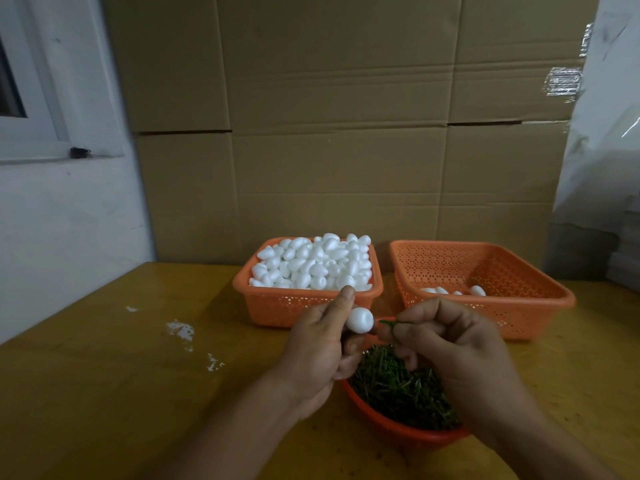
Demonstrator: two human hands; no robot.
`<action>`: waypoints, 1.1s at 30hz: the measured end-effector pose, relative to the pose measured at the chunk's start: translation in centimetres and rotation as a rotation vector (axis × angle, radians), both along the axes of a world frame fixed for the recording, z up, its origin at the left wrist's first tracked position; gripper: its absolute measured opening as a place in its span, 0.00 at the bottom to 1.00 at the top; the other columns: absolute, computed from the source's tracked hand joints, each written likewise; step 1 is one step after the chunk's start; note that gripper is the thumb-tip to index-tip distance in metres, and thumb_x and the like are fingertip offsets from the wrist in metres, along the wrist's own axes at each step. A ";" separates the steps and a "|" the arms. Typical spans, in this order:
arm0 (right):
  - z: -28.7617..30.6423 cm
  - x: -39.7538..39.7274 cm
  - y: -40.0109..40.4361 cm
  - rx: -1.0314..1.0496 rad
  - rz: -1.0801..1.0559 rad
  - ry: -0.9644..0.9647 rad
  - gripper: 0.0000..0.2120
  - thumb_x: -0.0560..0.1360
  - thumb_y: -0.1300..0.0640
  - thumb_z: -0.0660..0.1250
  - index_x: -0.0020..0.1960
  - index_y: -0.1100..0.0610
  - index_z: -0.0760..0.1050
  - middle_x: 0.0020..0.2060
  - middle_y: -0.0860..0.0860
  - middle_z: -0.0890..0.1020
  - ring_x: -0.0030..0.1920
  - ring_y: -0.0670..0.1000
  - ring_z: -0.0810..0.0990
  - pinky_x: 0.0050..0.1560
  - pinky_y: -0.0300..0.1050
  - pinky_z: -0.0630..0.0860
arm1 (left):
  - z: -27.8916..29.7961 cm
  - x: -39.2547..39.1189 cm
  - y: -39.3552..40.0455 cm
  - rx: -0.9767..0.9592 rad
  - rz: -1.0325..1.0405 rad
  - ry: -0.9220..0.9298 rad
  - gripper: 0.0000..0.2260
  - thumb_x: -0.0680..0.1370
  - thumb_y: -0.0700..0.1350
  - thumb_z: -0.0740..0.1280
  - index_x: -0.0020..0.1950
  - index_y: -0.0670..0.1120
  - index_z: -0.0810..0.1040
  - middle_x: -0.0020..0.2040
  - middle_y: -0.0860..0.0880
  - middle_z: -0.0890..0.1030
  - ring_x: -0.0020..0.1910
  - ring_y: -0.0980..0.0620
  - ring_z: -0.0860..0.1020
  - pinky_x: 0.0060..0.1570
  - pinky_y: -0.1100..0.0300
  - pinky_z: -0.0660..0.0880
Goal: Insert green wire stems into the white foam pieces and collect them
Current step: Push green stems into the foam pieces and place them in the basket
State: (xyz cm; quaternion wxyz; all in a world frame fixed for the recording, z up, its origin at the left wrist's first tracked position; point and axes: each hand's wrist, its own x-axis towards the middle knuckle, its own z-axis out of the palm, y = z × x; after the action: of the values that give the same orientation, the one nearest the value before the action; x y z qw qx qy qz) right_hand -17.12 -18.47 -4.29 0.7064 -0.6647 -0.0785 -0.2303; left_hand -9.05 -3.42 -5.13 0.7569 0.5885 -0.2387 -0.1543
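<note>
Wood, yellowish and smooth, forms the tabletop [104, 393], which bears a few white foam crumbs [181, 330] left of centre. Behind it stand stacked brown cardboard boxes [329, 133], with a white wall and window frame [41, 133] to the left and clear plastic sheeting [602, 116] to the right. An orange perforated plastic basket [277, 306] heaped with white egg-shaped foam pieces [311, 265] sits beside a second orange basket [519, 317] holding only a few finished pieces [477, 290]. Nearest, a round red basket [398, 433] is full of green wire stems [398, 386]. Above it, the left hand [318, 351] grips one white foam piece [360, 319] between thumb and fingers; the right hand [453, 344] pinches a green wire stem [387, 323], its tip just beside the foam.
</note>
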 end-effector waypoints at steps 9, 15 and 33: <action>-0.4 -0.1 0.7 -0.078 -0.031 -0.044 0.08 0.65 0.57 0.75 0.40 0.61 0.82 0.32 0.58 0.84 0.30 0.48 0.78 0.32 0.38 0.75 | -0.4 0.0 -0.2 0.005 -0.011 -0.012 0.20 0.77 0.61 0.62 0.34 0.47 0.76 0.24 0.48 0.65 0.20 0.54 0.61 0.21 0.64 0.56; -0.7 -0.5 1.4 -0.390 -0.257 -0.167 0.03 0.71 0.55 0.76 0.41 0.49 0.83 0.34 0.48 0.86 0.34 0.49 0.84 0.36 0.43 0.80 | -0.3 -0.2 -0.1 0.031 0.016 -0.001 0.20 0.75 0.62 0.63 0.33 0.48 0.77 0.24 0.49 0.67 0.20 0.55 0.63 0.21 0.65 0.58; -0.8 -0.7 1.4 -0.633 -0.439 -0.174 0.07 0.69 0.61 0.78 0.40 0.48 0.85 0.33 0.39 0.83 0.35 0.42 0.81 0.36 0.28 0.70 | 0.0 -0.6 -0.1 0.091 0.074 -0.085 0.22 0.69 0.66 0.66 0.35 0.47 0.81 0.27 0.46 0.72 0.22 0.53 0.69 0.21 0.64 0.62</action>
State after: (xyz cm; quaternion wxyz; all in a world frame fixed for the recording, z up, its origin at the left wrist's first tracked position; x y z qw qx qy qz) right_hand -17.81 -17.07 -5.14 0.3911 -0.8287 -0.0611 -0.3956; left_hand -9.64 -3.49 -5.13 0.7237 0.6368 -0.2412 -0.1120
